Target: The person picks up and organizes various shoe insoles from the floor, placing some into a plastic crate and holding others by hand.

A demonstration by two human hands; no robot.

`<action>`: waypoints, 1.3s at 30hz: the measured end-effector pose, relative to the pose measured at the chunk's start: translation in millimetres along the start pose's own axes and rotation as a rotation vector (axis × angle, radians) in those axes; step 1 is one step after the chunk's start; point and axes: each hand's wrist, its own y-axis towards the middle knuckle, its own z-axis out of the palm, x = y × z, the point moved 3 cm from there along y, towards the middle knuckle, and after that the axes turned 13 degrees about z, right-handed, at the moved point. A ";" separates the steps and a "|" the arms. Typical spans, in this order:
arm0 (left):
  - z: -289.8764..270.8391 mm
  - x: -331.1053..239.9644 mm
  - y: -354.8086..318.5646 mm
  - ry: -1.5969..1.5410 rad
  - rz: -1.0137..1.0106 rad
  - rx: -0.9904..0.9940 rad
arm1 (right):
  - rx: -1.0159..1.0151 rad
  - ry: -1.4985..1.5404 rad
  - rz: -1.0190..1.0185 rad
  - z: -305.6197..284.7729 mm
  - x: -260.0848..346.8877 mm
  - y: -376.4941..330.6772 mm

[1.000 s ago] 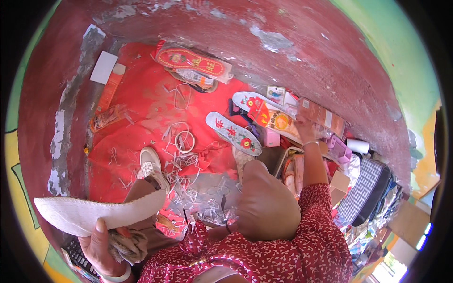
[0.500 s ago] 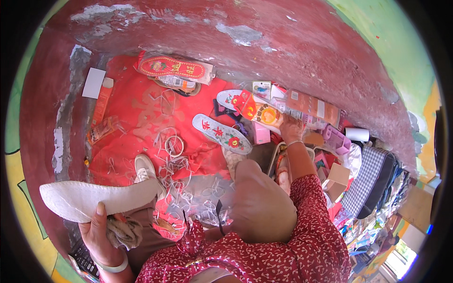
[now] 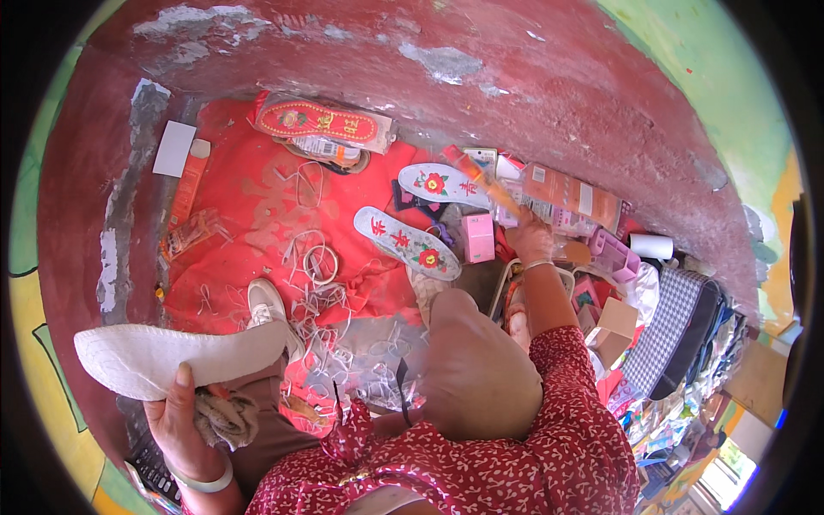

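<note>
My left hand (image 3: pixel 184 433) grips a white insole (image 3: pixel 172 360), thumb on its near face, at the lower left. A crumpled grey-brown cloth (image 3: pixel 227 417) lies against that hand; whether the fingers hold it too, I cannot tell. Farther off to the right, my right hand (image 3: pixel 530 239) is closed on the near end of a flat orange and red packet (image 3: pixel 483 178), seen nearly edge-on. Beside the packet lies a white insole with an embroidered red flower (image 3: pixel 435 183). A second embroidered insole (image 3: pixel 403 242) lies nearer, to its left.
Loose white cords (image 3: pixel 322 330) tangle over the red cloth (image 3: pixel 249 215). A red patterned insole in clear wrapping (image 3: pixel 318 121) rests by the wall. Around my right hand are a pink box (image 3: pixel 478 238), an orange box (image 3: pixel 571 190), a purple plastic holder (image 3: pixel 614 255) and a checked bag (image 3: pixel 674 326).
My right hand has turned the packet from face-up to nearly edge-on and tilted it right, uncovering the far embroidered insole. My left hand stays nearly still with the white insole.
</note>
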 end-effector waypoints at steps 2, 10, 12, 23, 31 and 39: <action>-3.4 -0.8 -0.3 -0.018 -0.005 0.013 | 0.058 0.059 0.075 -18.8 5.3 1.7; -4.1 -6.8 -0.6 -0.019 0.012 -0.004 | 0.761 1.352 -0.032 -4.4 4.7 20.0; -6.7 -7.0 -0.8 -0.013 0.006 -0.001 | 0.910 1.458 0.015 -13.9 21.3 3.3; -18.0 -8.1 -3.1 0.008 -0.019 0.018 | 0.661 1.168 -0.074 2.4 52.4 -3.3; -23.5 -6.4 -3.2 0.007 -0.013 -0.016 | -0.396 0.104 -0.703 -7.3 106.6 -32.8; -23.9 -6.4 -1.8 -0.016 -0.023 -0.028 | -0.140 0.193 -0.456 58.6 74.4 -21.3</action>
